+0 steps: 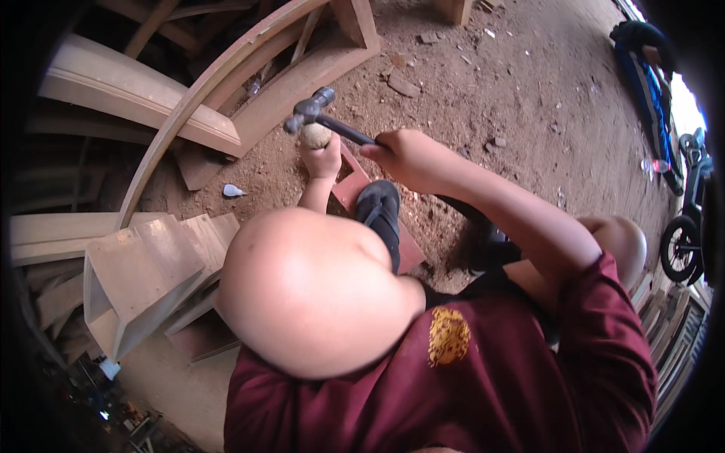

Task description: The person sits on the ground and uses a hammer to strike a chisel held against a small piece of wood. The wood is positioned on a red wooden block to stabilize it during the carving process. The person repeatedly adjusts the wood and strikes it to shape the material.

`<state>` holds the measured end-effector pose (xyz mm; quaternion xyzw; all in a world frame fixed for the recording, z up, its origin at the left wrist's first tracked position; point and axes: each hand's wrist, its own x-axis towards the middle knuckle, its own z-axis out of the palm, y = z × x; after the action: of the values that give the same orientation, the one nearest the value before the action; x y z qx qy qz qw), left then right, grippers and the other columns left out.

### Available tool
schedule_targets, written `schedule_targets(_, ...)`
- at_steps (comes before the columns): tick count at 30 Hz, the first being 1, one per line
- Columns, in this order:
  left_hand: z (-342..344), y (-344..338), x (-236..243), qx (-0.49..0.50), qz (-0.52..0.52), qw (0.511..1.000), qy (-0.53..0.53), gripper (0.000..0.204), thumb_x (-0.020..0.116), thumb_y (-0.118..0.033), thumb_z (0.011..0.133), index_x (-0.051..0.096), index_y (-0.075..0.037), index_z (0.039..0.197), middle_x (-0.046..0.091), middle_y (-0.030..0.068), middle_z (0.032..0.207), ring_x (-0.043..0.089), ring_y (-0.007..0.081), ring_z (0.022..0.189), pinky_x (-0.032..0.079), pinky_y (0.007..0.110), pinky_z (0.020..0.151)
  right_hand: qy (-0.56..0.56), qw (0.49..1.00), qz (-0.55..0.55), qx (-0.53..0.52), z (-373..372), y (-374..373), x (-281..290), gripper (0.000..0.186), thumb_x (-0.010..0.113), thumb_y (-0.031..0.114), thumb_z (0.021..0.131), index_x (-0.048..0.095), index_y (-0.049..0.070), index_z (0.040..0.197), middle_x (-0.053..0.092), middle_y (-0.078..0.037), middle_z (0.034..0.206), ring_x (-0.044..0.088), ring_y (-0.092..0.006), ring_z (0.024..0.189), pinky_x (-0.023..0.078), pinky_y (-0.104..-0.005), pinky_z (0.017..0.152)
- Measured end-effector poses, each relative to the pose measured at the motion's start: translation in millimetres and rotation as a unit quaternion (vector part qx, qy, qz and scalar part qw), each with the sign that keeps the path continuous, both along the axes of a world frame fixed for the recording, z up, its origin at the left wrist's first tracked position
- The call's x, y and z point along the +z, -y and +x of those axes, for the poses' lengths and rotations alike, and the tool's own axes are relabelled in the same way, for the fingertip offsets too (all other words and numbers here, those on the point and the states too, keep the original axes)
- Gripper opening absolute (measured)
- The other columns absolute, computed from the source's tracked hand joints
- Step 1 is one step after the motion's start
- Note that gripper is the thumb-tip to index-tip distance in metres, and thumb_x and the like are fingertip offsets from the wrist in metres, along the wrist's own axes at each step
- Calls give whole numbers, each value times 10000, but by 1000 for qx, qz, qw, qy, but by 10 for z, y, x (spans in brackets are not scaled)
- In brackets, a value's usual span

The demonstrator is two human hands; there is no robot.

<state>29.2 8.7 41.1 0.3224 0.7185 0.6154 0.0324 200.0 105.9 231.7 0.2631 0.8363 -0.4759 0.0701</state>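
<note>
- Gripping a hammer (340, 127) by its dark handle with the right hand (404, 160), curling firmly around it.
- Clasping a pale rounded thing (316, 136) in the left hand (323, 158), showing just the domed top above the fist and hiding the rest.
- Holding the hammer's metal head right over that dome, overlapping it from this angle; honestly not being able to tell touching from slightly apart.
- Resting a dark shoe (381, 208) on a reddish board (351, 189), down on the dirt (483, 90), near the left hand.
- Container-wise, spotting a boxy, open-ended wooden piece (143, 272) over on the left among other lumber; struggling to make out the inside.
- Also noticing a small white bottle-like thing (234, 190) lying on the dirt, between that boxy piece and a curved wooden frame (272, 112); not being able to tell the contents.
- Way off to the right, seeing a clear bottle-like thing (655, 165) with a bit of red, near a small bike (683, 245); again, not making out the contents at that size.
</note>
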Motion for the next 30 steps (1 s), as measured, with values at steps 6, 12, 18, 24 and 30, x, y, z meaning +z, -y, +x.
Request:
schedule_targets(6, -114, 106, -59, 8, 41, 999, -30, 103, 670, -73, 814, 637, 12, 766, 680, 102, 718, 676, 228, 668, 514, 371, 624, -274, 957, -46, -87, -83, 49, 1022, 418, 456, 404, 1025, 540, 21, 881, 453, -17, 585, 479, -137, 524, 417, -349, 502)
schedule_targets(12, 93, -23, 119, -2, 44, 992, 115, 101, 675, -83, 838, 606, -14, 811, 623, 42, 662, 621, 142, 608, 474, 308, 531, -58, 998, 3, 14, 161, 44, -492, 424, 479, 379, 1011, 598, -6, 880, 591, -139, 632, 596, -309, 573, 468, -450, 576)
schedule_targets(18, -364, 92, -154, 4, 74, 984, 163, 184, 675, -102, 838, 557, -33, 716, 572, 17, 572, 541, 102, 477, 416, 285, 446, 37, 971, -213, -107, 224, -39, -454, 429, 499, 415, 1009, 591, 15, 884, 480, 11, 585, 486, -89, 460, 416, -288, 431)
schedule_targets(24, -758, -173, 12, 56, 79, 883, 460, 311, 631, -120, 853, 403, -107, 642, 382, -24, 504, 371, 106, 382, 296, 291, 370, 32, 938, -278, -204, 262, -170, -446, 402, 581, 425, 968, 518, 46, 849, 442, 27, 588, 421, -76, 425, 357, -265, 392)
schedule_targets(30, -396, 144, -58, 10, 194, 934, 299, 164, 570, -8, 845, 435, -80, 785, 436, 10, 552, 396, 101, 411, 330, 278, 385, -4, 926, -301, -228, 288, -254, -324, 411, 498, 451, 1001, 479, 79, 825, 406, 39, 576, 385, -74, 426, 361, -266, 392)
